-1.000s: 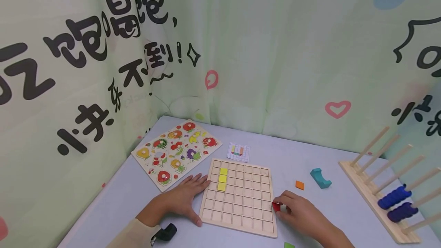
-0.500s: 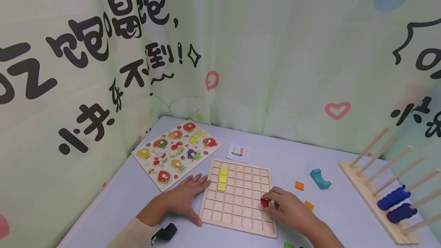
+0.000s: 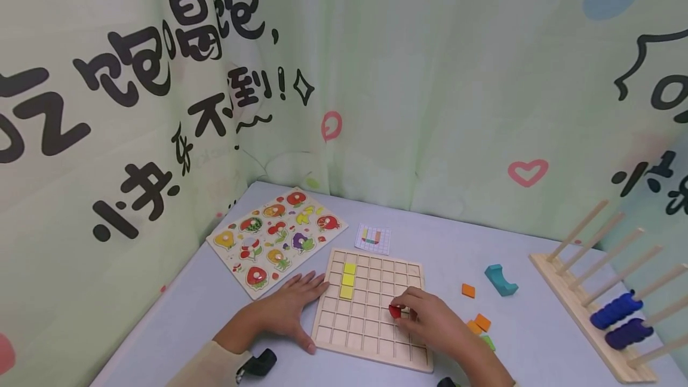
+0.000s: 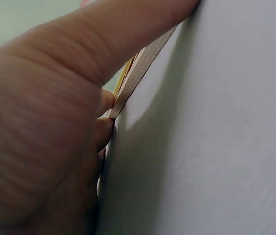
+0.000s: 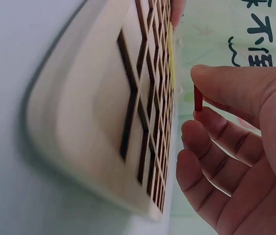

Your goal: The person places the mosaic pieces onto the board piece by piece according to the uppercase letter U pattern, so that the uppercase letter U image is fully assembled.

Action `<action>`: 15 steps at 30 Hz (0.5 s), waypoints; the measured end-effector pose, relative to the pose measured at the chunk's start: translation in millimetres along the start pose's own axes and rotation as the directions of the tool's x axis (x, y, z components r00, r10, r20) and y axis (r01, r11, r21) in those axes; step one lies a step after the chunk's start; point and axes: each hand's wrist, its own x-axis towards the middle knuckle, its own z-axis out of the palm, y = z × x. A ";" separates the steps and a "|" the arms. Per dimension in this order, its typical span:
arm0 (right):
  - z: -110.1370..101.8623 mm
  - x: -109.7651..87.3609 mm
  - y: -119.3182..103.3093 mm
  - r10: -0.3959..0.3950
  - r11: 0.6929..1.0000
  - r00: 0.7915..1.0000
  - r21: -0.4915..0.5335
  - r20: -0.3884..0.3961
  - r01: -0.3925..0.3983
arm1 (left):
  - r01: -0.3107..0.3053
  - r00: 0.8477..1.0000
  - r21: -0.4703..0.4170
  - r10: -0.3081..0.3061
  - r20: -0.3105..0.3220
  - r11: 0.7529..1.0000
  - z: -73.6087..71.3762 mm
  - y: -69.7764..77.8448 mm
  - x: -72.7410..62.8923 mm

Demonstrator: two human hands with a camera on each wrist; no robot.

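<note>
A wooden grid board (image 3: pixel 371 339) lies on the table, with three yellow square tiles (image 3: pixel 348 280) set in a column in its upper left part. My left hand (image 3: pixel 287 309) lies spread at the board's left edge, its fingertips and thumb against the side. In the left wrist view the thumb and palm cover most of the board. Over the right half of the board, my right hand (image 3: pixel 430 318) pinches a small red piece (image 3: pixel 395 312) between thumb and index finger. The right wrist view shows that red piece (image 5: pixel 198 99) edge-on, thin and held above the grid.
Behind the board lies a small pattern card (image 3: pixel 373 238). A fruit puzzle board (image 3: pixel 276 237) is at the back left. To the right are orange tiles (image 3: pixel 469 290), a green tile (image 3: pixel 488 342), a teal curved block (image 3: pixel 501 280) and a wooden peg rack (image 3: pixel 591 321) with blue beads.
My right hand has carried the red piece leftward from the board's right edge to over its grid. Orange and green tiles behind the hand have come into view. My left hand stays put.
</note>
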 end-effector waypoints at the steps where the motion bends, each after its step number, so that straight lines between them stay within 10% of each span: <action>1: 0.8 2.0 -1.5 0.000 1.000 1.000 0.005 0.000 0.000 | -0.002 1.000 0.000 0.002 -0.001 1.000 -0.4 0.3 0.0; 15: 15.6 20.9 -21.7 -0.038 0.999 0.999 0.029 0.027 0.037 | 0.004 1.000 -0.002 -0.004 0.004 1.000 -1.0 0.7 0.5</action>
